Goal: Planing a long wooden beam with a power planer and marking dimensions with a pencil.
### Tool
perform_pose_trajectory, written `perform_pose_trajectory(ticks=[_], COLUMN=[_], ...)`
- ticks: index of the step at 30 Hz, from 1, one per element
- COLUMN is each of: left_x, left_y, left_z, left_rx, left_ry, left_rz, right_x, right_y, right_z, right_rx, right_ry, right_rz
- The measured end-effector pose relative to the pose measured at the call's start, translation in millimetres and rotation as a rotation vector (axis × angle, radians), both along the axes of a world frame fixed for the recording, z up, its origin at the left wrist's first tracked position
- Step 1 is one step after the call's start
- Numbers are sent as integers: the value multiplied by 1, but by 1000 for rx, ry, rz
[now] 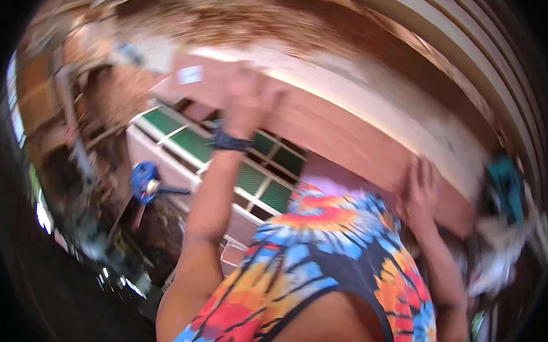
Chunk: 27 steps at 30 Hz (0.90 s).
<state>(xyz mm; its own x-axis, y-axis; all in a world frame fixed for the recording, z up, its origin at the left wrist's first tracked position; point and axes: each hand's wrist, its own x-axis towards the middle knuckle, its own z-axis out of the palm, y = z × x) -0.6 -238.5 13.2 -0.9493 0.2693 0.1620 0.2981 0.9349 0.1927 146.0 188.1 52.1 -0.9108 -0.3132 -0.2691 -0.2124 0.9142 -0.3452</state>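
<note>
A long reddish-brown wooden board [340,137] slants across in front of me, from the upper left down to the right. It has a small white label [190,74] near its left end and a paler, bright upper side. My left hand [244,99], with a dark band at the wrist, is closed on the board toward its left end, the fingers reaching its upper edge. My right hand [420,189] grips the lower edge near the right end, fingers against the front face. Both hands are blurred.
Beneath the board lies a pale frame with green panels [250,177]. Left of it is a blue round object [146,181] with a dark handle. Stacked planks [463,16] curve along the upper right. A teal item [506,188] and whitish bag-like clutter [494,253] are at right.
</note>
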Motion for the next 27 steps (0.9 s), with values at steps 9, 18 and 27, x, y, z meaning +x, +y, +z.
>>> perform_pose_trajectory(ticks=[9, 18, 27], left_x=[-28, -24, -14], left_y=[-57, -38, -32], left_z=[-18, -8, -13], left_rx=[-206, -121, -235], left_ry=[-248, -364, -221], left_rz=[-209, -5, -35], right_x=[18, 18, 18], right_y=[21, 22, 20], right_z=[7, 2, 3], right_rx=[66, -11, 9], right_ry=[-73, 31, 0], right_rz=[-55, -90, -72])
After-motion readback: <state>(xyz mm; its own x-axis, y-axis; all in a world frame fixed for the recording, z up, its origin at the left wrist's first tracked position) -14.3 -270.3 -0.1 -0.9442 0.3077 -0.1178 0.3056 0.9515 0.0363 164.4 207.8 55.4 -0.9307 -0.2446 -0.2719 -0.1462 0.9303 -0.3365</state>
